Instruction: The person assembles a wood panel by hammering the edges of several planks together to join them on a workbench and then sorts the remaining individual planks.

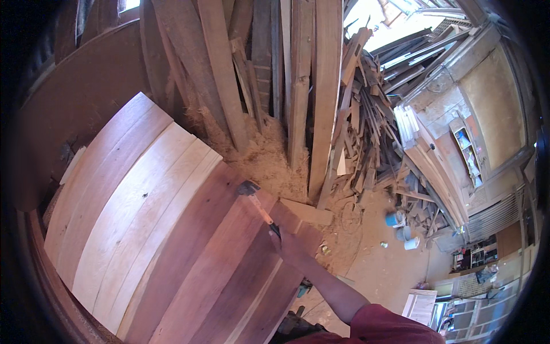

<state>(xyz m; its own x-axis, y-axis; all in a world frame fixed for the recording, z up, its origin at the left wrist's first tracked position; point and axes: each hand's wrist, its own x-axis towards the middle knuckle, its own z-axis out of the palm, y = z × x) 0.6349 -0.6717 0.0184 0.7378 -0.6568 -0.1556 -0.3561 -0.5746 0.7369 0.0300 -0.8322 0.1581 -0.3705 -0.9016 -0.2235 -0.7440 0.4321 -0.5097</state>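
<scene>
Item one: a hammer [264, 212], which I saw at the centre of the frame, dark-headed, with an orange shaft and black grip, its head toward the top edge of the boards below. Whether the head touched wood, I could not tell.

Item two: the right hand [287, 246], just right of centre, fingers closed round the black grip; the forearm ran to a maroon sleeve [384, 325] at the lower edge. The left hand was out of my view; the state of its fingers I could not tell.

Item three: reddish-brown boards [209, 261], side by side, lower centre, under the hammer. Item four: pale boards [143, 195], adjoining them at left, knots visible.

Surroundings: I noted leaning planks [220, 80] at upper centre, wood shavings [269, 153] at their feet, a heap of offcuts [366, 126] at upper right, and a blue bucket [393, 220] right of centre.
</scene>
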